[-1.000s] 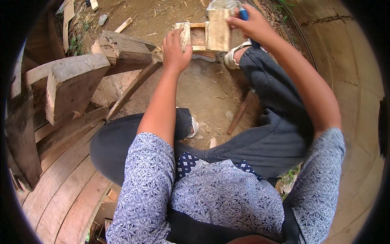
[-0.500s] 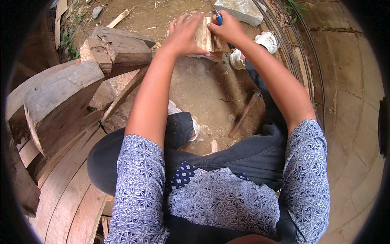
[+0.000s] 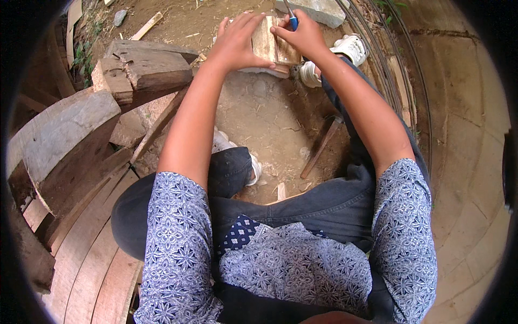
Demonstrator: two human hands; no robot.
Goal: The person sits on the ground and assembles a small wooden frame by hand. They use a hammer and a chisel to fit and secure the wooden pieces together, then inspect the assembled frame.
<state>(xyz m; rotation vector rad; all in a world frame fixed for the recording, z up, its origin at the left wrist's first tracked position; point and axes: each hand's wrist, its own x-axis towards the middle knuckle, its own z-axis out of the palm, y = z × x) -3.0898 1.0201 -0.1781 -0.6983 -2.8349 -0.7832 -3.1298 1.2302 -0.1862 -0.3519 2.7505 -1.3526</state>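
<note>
Straddling a small pale wooden block, my left hand has its thumb on the near edge and its fingers along the far left side, gripping it. My right hand is closed round a slim blue tool with a thin grey shaft pointing up and away; its exact kind does not show. The right thumb and fingertips rest at the block's right part, where a browner piece of wood lies. Part of the support below the wood is hidden.
A hammer with a wooden handle lies on the dirt by my right leg. Thick cut timbers and planks are piled at left. A stone block sits beyond my right hand, beside long thin rods. Concrete lies at right.
The view has shifted slightly. My right hand has turned a little with the blue tool, its shaft now more upright. My left hand keeps its grip on the wooden block.
</note>
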